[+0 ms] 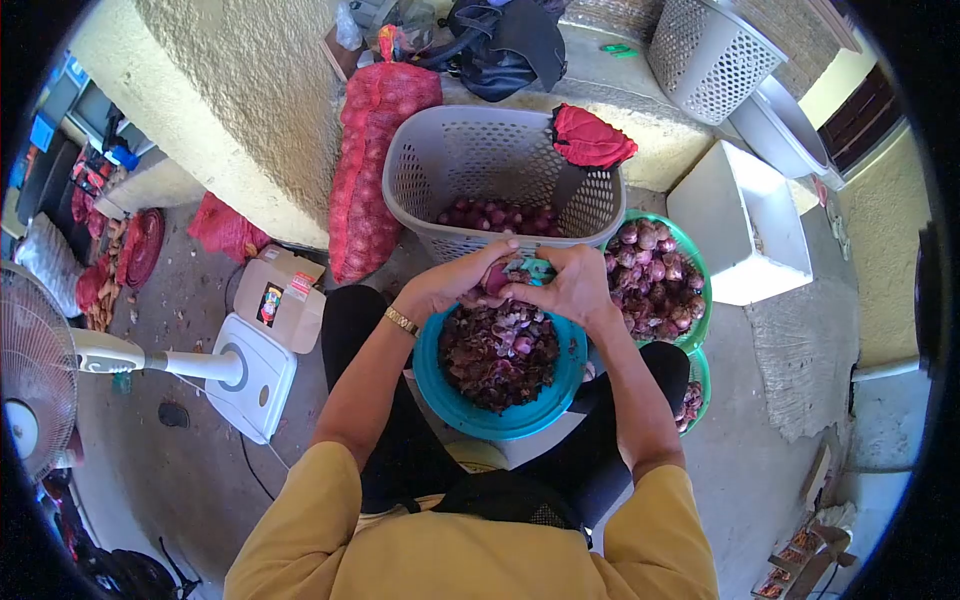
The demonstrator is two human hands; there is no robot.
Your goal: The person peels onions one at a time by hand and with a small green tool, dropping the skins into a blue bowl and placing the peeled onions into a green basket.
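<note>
My left hand (455,277) has its fingers closed round a red onion (496,279). My right hand (568,285) is curled against it, gripping a small teal object (540,268), perhaps a knife handle; its working end is hidden. Both hands meet above a blue basin (428,375) between my knees. Dark loose skins and a few peeled bulbs (522,345) fill that basin. Just beyond my hands stands a grey perforated basket (408,185), with red onions (500,214) at its bottom.
Right of my hands sits a green basin (708,300) heaped with unpeeled onions, with a second green basin (704,385) nearer me. A white box (735,225) stands further right. A red mesh sack (375,170) leans by the pillar. A standing fan (190,362) is at left.
</note>
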